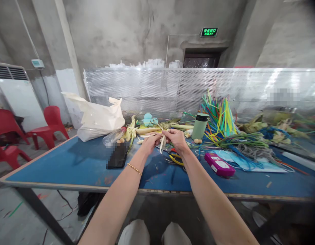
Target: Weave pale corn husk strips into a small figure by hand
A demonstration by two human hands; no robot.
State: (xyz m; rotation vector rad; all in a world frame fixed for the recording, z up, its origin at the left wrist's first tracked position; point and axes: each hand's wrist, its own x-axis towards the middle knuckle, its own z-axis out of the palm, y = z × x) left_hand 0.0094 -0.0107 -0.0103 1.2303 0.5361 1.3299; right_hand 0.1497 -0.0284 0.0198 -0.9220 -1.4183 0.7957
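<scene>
Over the middle of the blue table [88,173], both my hands are closed together on a pale, dry plant strip that looks like a corn husk [162,144]. My left hand [150,143] pinches it from the left, with more thin pale strips sticking out past the fingers. From the right, my right hand [176,139] grips it between thumb and fingers, and a thin stalk rises above. Pliers with yellow and red handles [176,160] lie just below my right hand. Several pale husks [149,130] are heaped behind my hands.
To the left are a white plastic bag [101,117], a clear bottle [112,137] and a dark phone [119,154]. At right stand a green thermos [199,127], colourful strips [221,119], a purple box [219,164], coiled cords [251,146] and a blue mask [259,165]. A perforated metal panel [152,85] borders the back.
</scene>
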